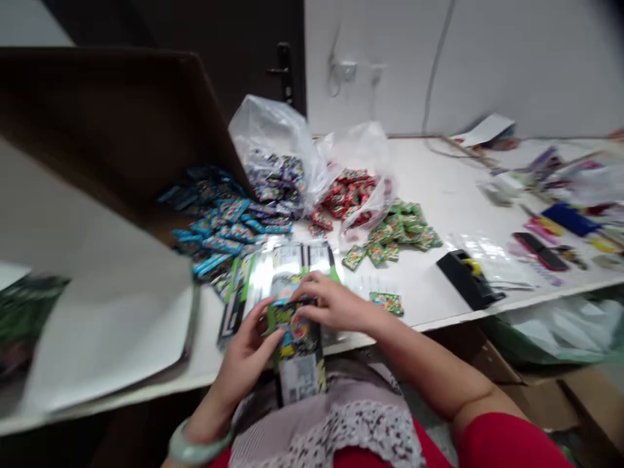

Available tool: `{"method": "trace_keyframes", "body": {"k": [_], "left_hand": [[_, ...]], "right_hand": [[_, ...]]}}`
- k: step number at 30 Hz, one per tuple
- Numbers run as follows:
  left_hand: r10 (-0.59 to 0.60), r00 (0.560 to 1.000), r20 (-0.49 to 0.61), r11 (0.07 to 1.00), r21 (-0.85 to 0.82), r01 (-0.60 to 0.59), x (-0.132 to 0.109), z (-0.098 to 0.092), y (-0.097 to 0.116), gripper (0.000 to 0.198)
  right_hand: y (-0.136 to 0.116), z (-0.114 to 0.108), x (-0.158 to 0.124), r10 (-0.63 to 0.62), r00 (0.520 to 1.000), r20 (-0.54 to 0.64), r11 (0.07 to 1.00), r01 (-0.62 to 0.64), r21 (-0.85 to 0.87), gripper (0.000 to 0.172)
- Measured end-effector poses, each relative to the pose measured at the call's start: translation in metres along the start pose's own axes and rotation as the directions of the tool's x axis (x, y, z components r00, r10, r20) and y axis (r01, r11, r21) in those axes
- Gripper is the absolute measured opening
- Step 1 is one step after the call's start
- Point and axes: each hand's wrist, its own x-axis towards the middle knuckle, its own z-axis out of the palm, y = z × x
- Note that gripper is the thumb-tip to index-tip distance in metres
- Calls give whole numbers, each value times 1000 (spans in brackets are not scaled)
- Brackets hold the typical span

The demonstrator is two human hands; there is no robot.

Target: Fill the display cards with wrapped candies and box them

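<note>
A black printed packaging bag (298,348) with green lettering and a pale label stands tilted at the table's front edge, over my lap. My left hand (248,354) grips its left side, the thumb across the front. At its upper right, my right hand (334,304) has its fingers curled onto the top of the bag. Whether a small packet is also between those fingers is hidden. Behind both hands lies a stack of similar glossy bags (287,260). A single green candy packet (387,303) lies to the right, beside my right forearm.
Piles of blue packets (224,231), purple packets (280,179), red packets (351,194) and green packets (407,224) lie behind the bags, some in clear plastic bags. A large open box (112,130) stands at left. A black tape dispenser (468,279) sits at right, before assorted clutter.
</note>
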Motion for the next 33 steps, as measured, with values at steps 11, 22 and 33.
{"method": "trace_keyframes", "body": {"k": [11,22,33], "left_hand": [[83,993,78,996,37,-86,-7,-14,3,52],[292,930,-225,949,191,-251,16,-6,15,14],[196,940,-280,974,162,-155,27,-7,16,20]], "right_hand": [[19,36,-30,108,878,-467,949,48,311,44],[8,37,-5,37,947,-320,982,25,188,18],[6,18,13,170,947,-272,920,-54,388,13]]}}
